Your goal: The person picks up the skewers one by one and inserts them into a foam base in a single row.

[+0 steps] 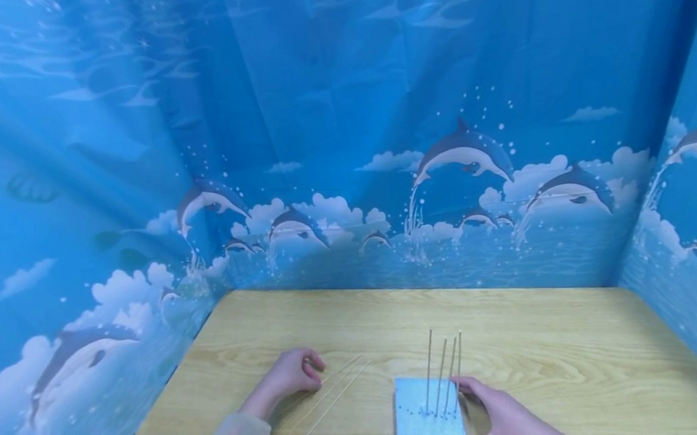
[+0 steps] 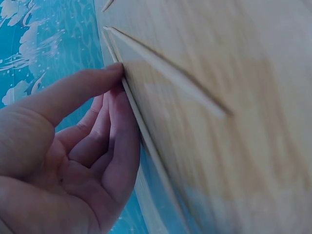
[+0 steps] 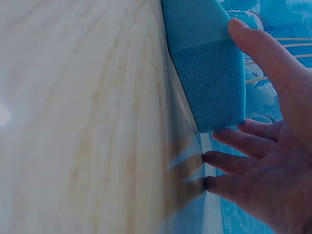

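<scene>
On the wooden table [image 1: 515, 340] the left hand [image 1: 289, 376] pinches a thin stick [image 2: 146, 141] between thumb and fingertips, seemingly just lifting it; another loose stick [image 1: 331, 407] lies beside; right hand [image 1: 502, 419], fingers spread, steadies the blue foam block [image 1: 426, 424] holding upright sticks [image 1: 441, 373]

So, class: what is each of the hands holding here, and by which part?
The left hand pinches a thin wooden stick lying on the table, near its far end. The right hand steadies the blue foam block by its right side, thumb on top.
</scene>
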A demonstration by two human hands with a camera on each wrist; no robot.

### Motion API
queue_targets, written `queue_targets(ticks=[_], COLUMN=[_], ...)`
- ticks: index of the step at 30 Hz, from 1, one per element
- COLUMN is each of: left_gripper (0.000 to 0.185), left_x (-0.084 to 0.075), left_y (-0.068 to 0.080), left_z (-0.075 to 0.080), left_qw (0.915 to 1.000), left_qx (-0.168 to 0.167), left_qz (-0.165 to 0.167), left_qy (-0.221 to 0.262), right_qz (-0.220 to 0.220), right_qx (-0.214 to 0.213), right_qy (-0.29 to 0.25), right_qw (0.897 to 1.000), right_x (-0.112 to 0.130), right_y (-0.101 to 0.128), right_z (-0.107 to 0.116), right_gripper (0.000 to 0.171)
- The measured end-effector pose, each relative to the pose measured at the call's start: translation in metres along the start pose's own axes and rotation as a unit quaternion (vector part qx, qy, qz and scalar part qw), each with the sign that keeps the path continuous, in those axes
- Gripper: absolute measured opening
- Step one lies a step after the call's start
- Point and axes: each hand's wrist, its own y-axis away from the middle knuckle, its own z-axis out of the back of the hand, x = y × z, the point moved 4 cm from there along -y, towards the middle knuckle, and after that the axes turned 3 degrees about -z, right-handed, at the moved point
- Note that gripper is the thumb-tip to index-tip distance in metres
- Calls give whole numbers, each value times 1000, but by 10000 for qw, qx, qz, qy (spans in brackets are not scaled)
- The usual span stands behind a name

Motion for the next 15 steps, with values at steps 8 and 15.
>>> queue_targets(ticks=[8,15], left_gripper=[31,32], left_x=[4,5], left_y=[-2,0], left_z=[-1,2], left_qw=[9998,9995], left_qx=[-86,-63], left_qz=[109,123], left_qy=[156,300], right_qz=[-3,-37], right_qx=[6,99], right_qy=[-97,-168], right_qw=[10000,9998], right_x=[-1,-1], right_y=[0,-1], right_z=[-1,-1], right_gripper=[108,107])
